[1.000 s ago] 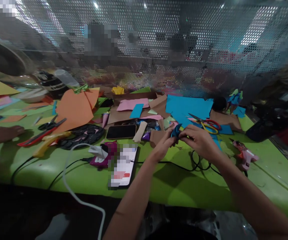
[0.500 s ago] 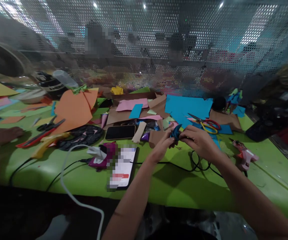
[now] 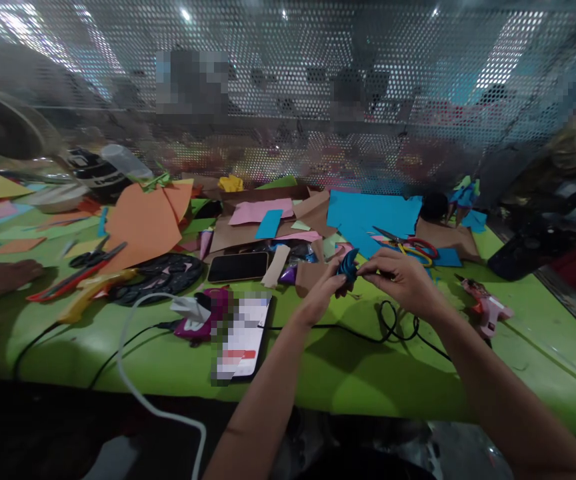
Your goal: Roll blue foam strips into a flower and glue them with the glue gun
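A small dark blue layered piece, coiled and pointed at the top like rolled paper [image 3: 349, 264], is held upright in the fingers of my left hand [image 3: 319, 299]. Just right of it, my right hand [image 3: 405, 281] has thumb and finger pinched together, their tips close to the piece's side. Whatever lies in that pinch is too small to make out. Behind my right hand are scissors with red and yellow handles [image 3: 424, 249] beside a large blue paper sheet [image 3: 368, 212]. A black cable [image 3: 353, 333] loops on the table below both hands.
A pink glue gun [image 3: 491, 310] lies at right, a yellow glue gun [image 3: 91, 297] at left. A lit phone [image 3: 245, 340], a dark phone [image 3: 238, 267] and orange paper [image 3: 141, 223] sit on the green table. Another person's hand [image 3: 11, 273] rests at far left.
My right hand has drawn slightly away from the blue piece, showing more of its side. The piece has turned a little in my left hand. The whole view has shifted slightly.
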The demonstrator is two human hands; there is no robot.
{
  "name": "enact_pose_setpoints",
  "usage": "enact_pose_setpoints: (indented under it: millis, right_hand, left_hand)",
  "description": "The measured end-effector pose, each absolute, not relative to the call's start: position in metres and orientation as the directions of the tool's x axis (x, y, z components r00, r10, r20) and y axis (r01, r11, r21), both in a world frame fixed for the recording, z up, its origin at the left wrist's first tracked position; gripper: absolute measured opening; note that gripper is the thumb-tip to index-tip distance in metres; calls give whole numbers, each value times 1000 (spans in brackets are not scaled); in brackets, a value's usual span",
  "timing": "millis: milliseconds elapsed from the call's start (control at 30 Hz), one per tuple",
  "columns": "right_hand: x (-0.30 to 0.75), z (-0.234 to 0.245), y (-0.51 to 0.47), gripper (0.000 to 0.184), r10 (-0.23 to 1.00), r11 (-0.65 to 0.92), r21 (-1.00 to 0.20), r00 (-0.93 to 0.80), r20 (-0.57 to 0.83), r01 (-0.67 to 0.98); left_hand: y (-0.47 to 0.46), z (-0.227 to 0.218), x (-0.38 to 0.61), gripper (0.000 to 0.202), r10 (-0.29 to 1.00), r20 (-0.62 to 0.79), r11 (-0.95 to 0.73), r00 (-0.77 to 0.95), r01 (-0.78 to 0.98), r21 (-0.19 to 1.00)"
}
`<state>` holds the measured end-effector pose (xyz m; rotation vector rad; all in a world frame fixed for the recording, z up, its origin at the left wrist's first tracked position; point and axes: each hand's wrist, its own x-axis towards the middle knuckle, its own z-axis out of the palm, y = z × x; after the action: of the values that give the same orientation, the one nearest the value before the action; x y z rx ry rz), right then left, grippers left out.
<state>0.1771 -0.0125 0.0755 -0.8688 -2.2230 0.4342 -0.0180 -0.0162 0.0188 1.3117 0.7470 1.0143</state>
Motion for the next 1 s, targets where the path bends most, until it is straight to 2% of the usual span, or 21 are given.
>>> enact_pose_setpoints:
  millis: [267, 767, 867, 1000]
  right_hand:
    - [173, 74, -17, 10, 690, 724, -486, -526, 497, 489]
    - [173, 69, -16, 13, 628, 768, -235, -624, 465, 596]
    - [174, 68, -16, 12, 603, 788, -243, -628, 492, 566]
    - [173, 68, -16, 10, 624, 776, -328, -574, 531, 539]
  left_hand:
    - [-13, 14, -19, 57, 899, 113, -43, 424, -171, 984]
    - [-9, 8, -19, 59, 882, 108, -14, 459, -203, 979]
    - [-9, 8, -18, 58, 890, 97, -9, 445, -195, 981]
    - [-12, 11, -17, 56, 904, 90, -13, 417, -184, 983]
